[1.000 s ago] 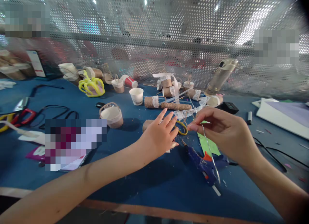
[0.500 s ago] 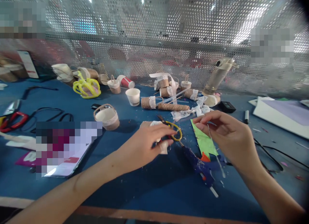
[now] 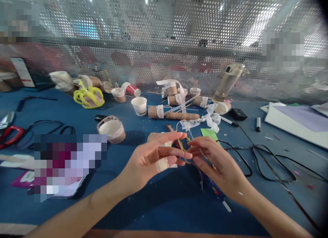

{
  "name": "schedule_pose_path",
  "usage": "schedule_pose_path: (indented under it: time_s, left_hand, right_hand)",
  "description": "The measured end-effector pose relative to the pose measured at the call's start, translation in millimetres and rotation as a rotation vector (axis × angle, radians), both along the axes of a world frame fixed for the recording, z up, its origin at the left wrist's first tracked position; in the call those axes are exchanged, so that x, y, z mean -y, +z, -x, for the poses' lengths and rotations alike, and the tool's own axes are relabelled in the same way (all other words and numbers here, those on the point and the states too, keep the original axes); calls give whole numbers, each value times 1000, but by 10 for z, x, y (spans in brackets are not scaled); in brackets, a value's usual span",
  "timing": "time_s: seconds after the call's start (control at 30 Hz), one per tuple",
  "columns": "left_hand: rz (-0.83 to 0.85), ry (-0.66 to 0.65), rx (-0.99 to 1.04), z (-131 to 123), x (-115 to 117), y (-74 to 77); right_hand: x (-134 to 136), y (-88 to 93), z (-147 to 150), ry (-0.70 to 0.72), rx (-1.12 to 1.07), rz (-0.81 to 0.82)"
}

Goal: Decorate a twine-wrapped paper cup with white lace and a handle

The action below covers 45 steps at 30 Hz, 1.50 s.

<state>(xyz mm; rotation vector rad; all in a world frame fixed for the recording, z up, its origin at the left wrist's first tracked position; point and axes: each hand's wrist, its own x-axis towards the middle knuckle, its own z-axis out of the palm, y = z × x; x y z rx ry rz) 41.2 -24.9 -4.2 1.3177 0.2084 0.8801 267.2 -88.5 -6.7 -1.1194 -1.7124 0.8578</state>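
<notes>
My left hand is held over the table's middle with its fingers apart, a pale bandage strip around one digit. Close to its fingertips runs a thin brown twine. The fingers of my right hand pinch that twine, and a loose end hangs below them. Under the right hand lies a blue glue gun, mostly covered. Scissors with yellow in the handle are partly hidden behind both hands. A twine-wrapped paper cup is half hidden behind the left hand.
A small handled cup basket and a white cup stand beyond my left hand. Behind are a twine spool and white lace. A black cord loops on the right. Perforated metal closes off the back.
My right hand has moved left, bringing the twine up to my left hand, and now covers more of the glue gun. My left fingers have spread. The green paper has shifted and is mostly hidden.
</notes>
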Motion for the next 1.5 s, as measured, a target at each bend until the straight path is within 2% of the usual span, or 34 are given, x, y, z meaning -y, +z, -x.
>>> schedule_pose_path:
  time_s: [0.1,0.2,0.3,0.4,0.47,0.53,0.63,0.7,0.77,0.87,0.93,1.0,1.03,1.07,1.17,1.27,1.33,1.5]
  left_hand:
    - [10,17,-7,-12,41,-4]
    - [-43,78,-13,-1,40,23]
    - [-97,264,4,14,-13,34]
    - [-107,434,-22,13,-83,16]
    - [-110,485,-94,9,-115,6]
    - [-162,467,-244,14,-132,10]
    - [-478,527,-409,43,-152,28]
    - [-756,578,-491,62,-177,31]
    - [-944,592,-552,70,-208,22]
    - [-1061,605,-632,64,-217,12]
    - [-1167,691,-689,59,-173,19]
    - [-1216,750,-624,59,-94,30]
    - [-1182,722,-555,58,-48,30]
    - [-1132,631,-501,53,-5,26]
    - [-939,278,-524,15,94,-21]
    - [-722,141,-642,-38,124,-84]
    - [-677,47,-624,-51,110,-104]
    - [-506,-67,-523,8,25,-48]
  right_hand:
    - [32,-46,82,64,-60,22]
    - [50,-95,107,-28,-53,-101]
    - [50,-95,75,-128,-11,-224]
    - [55,-57,33,-173,-22,-272]
    - [75,-40,13,-181,-20,-301]
    - [108,-42,3,-158,7,-334]
    - [163,-64,12,-112,11,-356]
    - [186,-72,35,-116,-16,-343]
    - [195,-72,60,-137,-44,-321]
    - [188,-79,69,-120,-20,-326]
    - [177,-97,56,-64,52,-372]
    - [164,-120,43,-1,126,-432]
    - [158,-130,39,21,157,-451]
    - [154,-139,37,37,182,-464]
    - [154,-159,44,52,229,-474]
    - [166,-160,49,82,235,-467]
    - [166,-142,40,91,228,-462]
    - [120,-58,-24,-61,177,-442]
